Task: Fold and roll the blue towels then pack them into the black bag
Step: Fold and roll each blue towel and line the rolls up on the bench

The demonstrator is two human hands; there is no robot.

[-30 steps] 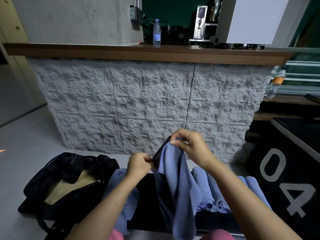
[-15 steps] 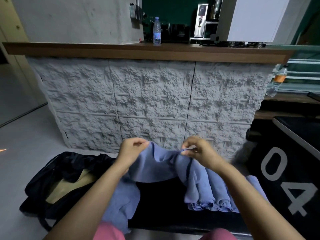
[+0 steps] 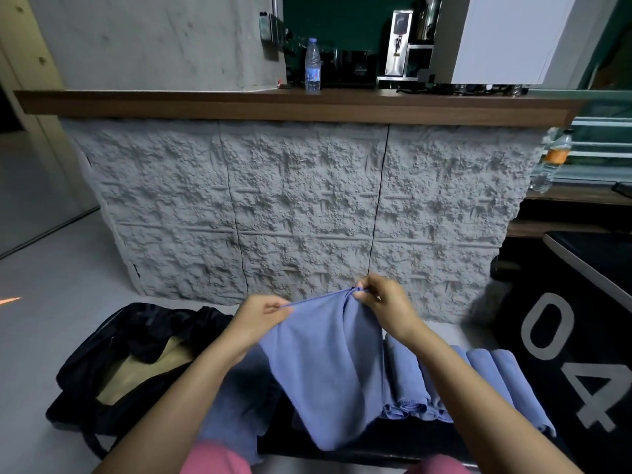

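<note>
Fingers [image 3: 277, 307] of your left hand [image 3: 261, 319] are pinching one end of the top hem of a blue towel [image 3: 328, 364], and those of your right hand [image 3: 388, 302] are pinching the other end in a bunch; the cloth is hanging between them in the air above the dark table [image 3: 393, 447], its lower tip reaching toward the near edge. Risk one: the right-hand grip is gathering several layers, so the hem is probably running uneven, and a fold started from it is likely producing a skewed, loose roll. Risk two: the hanging cloth is sitting just beside the rolled towels [image 3: 413, 391] lying to your right, and a careless lowering could be dragging them open. Risk three: another loose towel [image 3: 236, 408] is lying under your left forearm and could be getting caught in the fold. The black bag [image 3: 136, 340] is sitting open on the floor to your left, beside the table.
</note>
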